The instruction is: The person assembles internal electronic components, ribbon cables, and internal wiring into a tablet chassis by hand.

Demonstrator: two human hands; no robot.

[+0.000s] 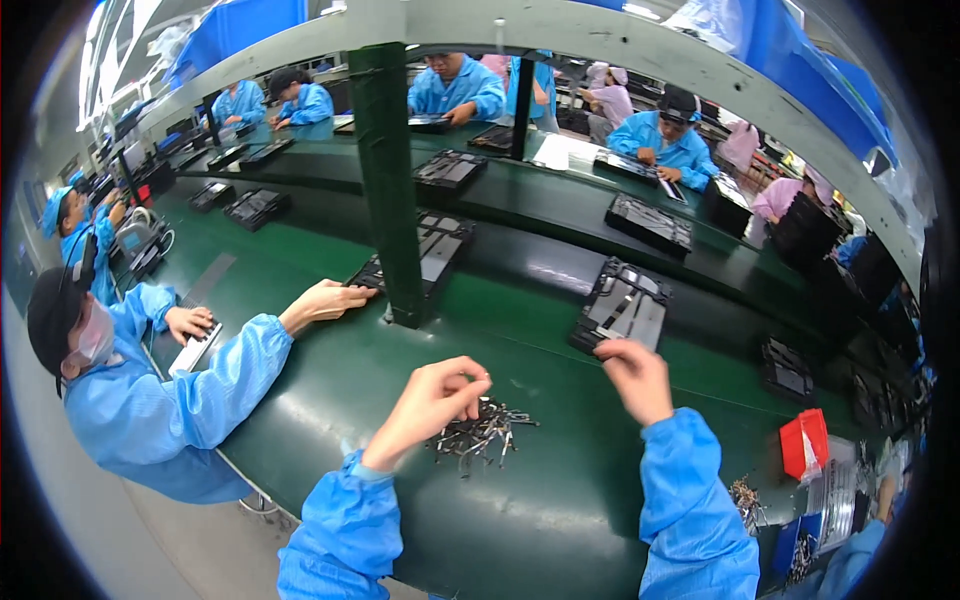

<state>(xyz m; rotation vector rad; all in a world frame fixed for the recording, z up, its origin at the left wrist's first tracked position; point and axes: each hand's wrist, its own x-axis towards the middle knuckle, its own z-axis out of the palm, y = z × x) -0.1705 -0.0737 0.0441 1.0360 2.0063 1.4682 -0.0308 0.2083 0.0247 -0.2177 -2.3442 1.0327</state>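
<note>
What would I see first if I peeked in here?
First the two hands in the middle: the left hand pinches at a pile of small metal pieces on the green belt, the right hand reaches toward a black tray. A dark green post stands behind, and people in blue coats sit all round.

You're on a factory assembly line: a long green conveyor belt (330, 390) runs past your hands, black trays (622, 305) ride beyond them, and workers in blue smocks (180, 400) line both sides.
</note>
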